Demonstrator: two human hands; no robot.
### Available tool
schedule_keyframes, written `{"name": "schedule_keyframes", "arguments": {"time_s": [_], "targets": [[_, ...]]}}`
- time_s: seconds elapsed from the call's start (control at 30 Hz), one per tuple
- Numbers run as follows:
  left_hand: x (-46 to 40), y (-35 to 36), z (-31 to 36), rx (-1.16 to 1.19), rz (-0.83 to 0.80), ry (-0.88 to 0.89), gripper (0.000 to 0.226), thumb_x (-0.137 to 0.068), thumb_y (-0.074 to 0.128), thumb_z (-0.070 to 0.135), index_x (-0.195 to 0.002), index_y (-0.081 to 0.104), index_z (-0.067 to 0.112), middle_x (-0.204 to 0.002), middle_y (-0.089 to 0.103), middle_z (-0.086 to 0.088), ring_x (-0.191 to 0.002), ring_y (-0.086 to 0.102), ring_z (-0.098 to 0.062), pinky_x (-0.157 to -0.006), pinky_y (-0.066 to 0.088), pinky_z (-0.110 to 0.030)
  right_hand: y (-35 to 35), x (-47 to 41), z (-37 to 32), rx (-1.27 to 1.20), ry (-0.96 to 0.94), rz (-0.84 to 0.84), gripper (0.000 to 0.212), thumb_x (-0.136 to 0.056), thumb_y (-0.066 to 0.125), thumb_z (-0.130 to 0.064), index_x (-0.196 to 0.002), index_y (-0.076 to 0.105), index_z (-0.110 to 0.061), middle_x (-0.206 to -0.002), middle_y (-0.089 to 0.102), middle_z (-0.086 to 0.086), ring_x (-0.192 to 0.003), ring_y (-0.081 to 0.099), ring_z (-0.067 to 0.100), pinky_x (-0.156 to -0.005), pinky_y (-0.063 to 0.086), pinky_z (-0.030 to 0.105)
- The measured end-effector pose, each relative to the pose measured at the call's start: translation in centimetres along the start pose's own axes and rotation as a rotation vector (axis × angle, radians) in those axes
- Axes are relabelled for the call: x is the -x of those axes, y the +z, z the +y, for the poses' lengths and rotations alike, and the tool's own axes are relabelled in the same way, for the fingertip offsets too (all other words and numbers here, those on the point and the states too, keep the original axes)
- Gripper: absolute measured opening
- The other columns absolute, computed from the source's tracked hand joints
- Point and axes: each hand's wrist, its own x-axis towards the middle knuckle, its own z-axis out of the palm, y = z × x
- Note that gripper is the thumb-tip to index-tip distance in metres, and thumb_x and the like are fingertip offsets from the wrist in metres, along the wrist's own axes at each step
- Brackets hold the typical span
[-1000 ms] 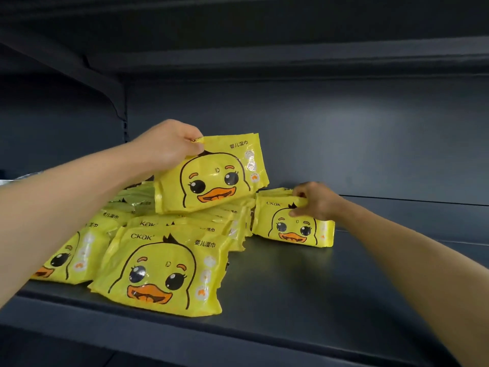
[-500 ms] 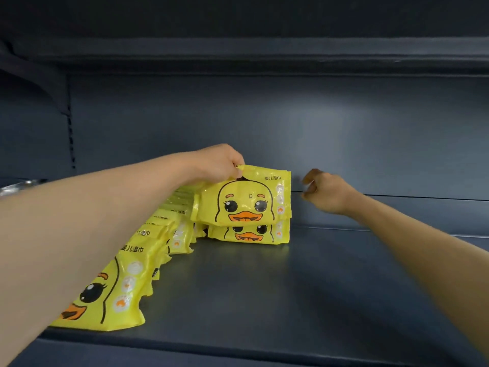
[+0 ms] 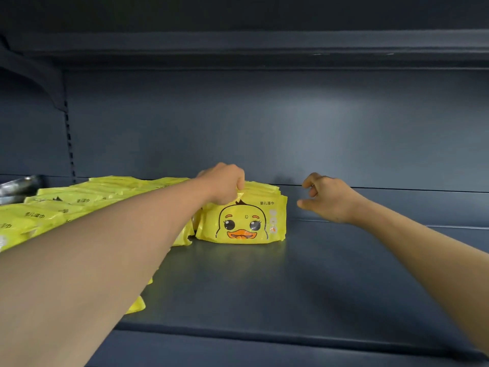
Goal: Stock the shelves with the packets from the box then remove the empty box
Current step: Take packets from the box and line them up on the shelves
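A yellow duck-face packet (image 3: 244, 222) stands on its edge on the dark shelf (image 3: 277, 287), facing me, with more packets stacked behind it. My left hand (image 3: 225, 185) pinches its top edge. My right hand (image 3: 326, 198) hovers just right of the packet, fingers loosely curled and apart, holding nothing. Several more yellow packets (image 3: 66, 205) lie in a pile to the left, partly hidden by my left forearm. The box is out of view.
The dark back panel (image 3: 264, 123) rises behind the packets, and an upper shelf (image 3: 251, 49) hangs overhead. A slotted upright (image 3: 69, 144) runs down the left. A shiny metal object (image 3: 18, 185) sits at the far left. Bare shelf extends to the right.
My left hand lowered its packet onto the shelf in front of the stack, covering the one that stood there. My right hand stayed off the packets and opened slightly. The view shifted right.
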Motion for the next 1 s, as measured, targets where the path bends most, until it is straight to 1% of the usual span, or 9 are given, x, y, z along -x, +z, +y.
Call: {"name": "schedule_keyframes", "arguments": {"time_s": [0.07, 0.2, 0.33, 0.5, 0.6, 0.7, 0.77, 0.9, 1.0], "targets": [[0.9, -1.3, -0.4, 0.004, 0.037, -0.004, 0.030, -0.087, 0.054, 0.007, -0.108, 0.059, 0.027, -0.114, 0.059, 0.007, -0.116, 0.049, -0.020, -0.087, 0.041, -0.035, -0.2, 1.0, -0.9, -0.014, 0.001, 0.007, 0.047, -0.088, 0.060, -0.031, -0.126, 0.045, -0.009, -0.115, 0.053, 0.009, -0.103, 0.050, 0.022, -0.082, 0.045, 0.030], [3.8, -4.1, -1.1, 0.052, 0.056, 0.021, 0.019, -0.085, 0.063, 0.017, -0.098, 0.058, 0.029, -0.102, 0.057, 0.009, -0.110, 0.053, -0.019, -0.091, 0.045, -0.037, -1.0, 3.2, -3.8, -0.029, 0.006, 0.016, 0.047, -0.088, 0.061, -0.031, -0.126, 0.045, -0.009, -0.107, 0.050, 0.004, -0.099, 0.049, 0.020, -0.080, 0.043, 0.028], [8.1, -6.6, -2.4, 0.139, 0.088, 0.057, 0.015, -0.083, 0.066, 0.023, -0.089, 0.055, 0.031, -0.106, 0.063, 0.003, -0.110, 0.055, -0.021, -0.096, 0.045, -0.044, -2.0, 6.4, -7.9, 0.006, -0.010, 0.030, 0.044, -0.088, 0.062, -0.031, -0.122, 0.047, -0.007, -0.107, 0.056, 0.007, -0.099, 0.053, 0.024, -0.083, 0.047, 0.034], [15.4, -8.7, -4.3, 0.272, 0.129, 0.097, 0.012, -0.085, 0.065, 0.021, -0.095, 0.060, 0.025, -0.107, 0.063, 0.001, -0.106, 0.056, -0.021, -0.094, 0.046, -0.039, -2.5, 11.8, -13.6, 0.003, -0.049, 0.041, 0.041, -0.088, 0.062, -0.030, -0.121, 0.049, -0.010, -0.106, 0.062, 0.006, -0.097, 0.057, 0.023, -0.083, 0.048, 0.033], [20.5, -9.1, -5.6, 0.322, 0.131, 0.120, 0.015, -0.086, 0.065, 0.020, -0.101, 0.063, 0.020, -0.103, 0.063, -0.001, -0.097, 0.056, -0.020, -0.083, 0.045, -0.030, -1.9, 15.9, -16.8, -0.024, -0.056, 0.035, 0.038, -0.087, 0.063, -0.029, -0.118, 0.051, -0.010, -0.095, 0.067, 0.004, -0.089, 0.059, 0.020, -0.080, 0.048, 0.031], [25.4, -8.6, -7.2, 0.378, 0.091, 0.115, 0.016, -0.086, 0.065, 0.017, -0.102, 0.064, 0.017, -0.097, 0.067, -0.002, -0.084, 0.056, -0.017, -0.066, 0.040, -0.026, -0.6, 20.0, -19.9, -0.027, -0.038, 0.019, 0.033, -0.086, 0.063, -0.027, -0.114, 0.055, -0.012, -0.091, 0.065, 0.000, -0.087, 0.056, 0.018, -0.069, 0.043, 0.026], [28.1, -7.5, -8.4, 0.412, 0.050, 0.099, 0.017, -0.085, 0.065, 0.015, -0.102, 0.064, 0.015, -0.093, 0.067, -0.002, -0.072, 0.055, -0.013, -0.058, 0.038, -0.020, 0.6, 22.5, -21.5, -0.025, -0.031, -0.012, 0.029, -0.085, 0.062, -0.024, -0.110, 0.056, -0.010, -0.093, 0.067, 0.003, -0.091, 0.059, 0.023, -0.070, 0.047, 0.029], [33.5, -4.4, -11.0, 0.463, -0.088, 0.039, 0.017, -0.086, 0.064, 0.016, -0.103, 0.063, 0.016, -0.091, 0.063, 0.002, -0.086, 0.058, -0.018, -0.066, 0.042, -0.025, 4.0, 27.6, -24.3, -0.069, 0.004, -0.133, 0.033, -0.087, 0.063, -0.029, -0.114, 0.055, -0.011, -0.099, 0.065, 0.003, -0.094, 0.060, 0.022, -0.078, 0.047, 0.029], [36.7, -1.3, -12.9, 0.447, -0.187, -0.006, 0.011, -0.086, 0.063, 0.018, -0.097, 0.062, 0.021, -0.084, 0.061, 0.009, -0.087, 0.061, -0.017, -0.070, 0.046, -0.028, 7.0, 30.6, -25.3, -0.114, 0.039, -0.225, 0.033, -0.088, 0.062, -0.031, -0.115, 0.055, -0.014, -0.100, 0.063, 0.000, -0.094, 0.059, 0.019, -0.082, 0.048, 0.028]]}}
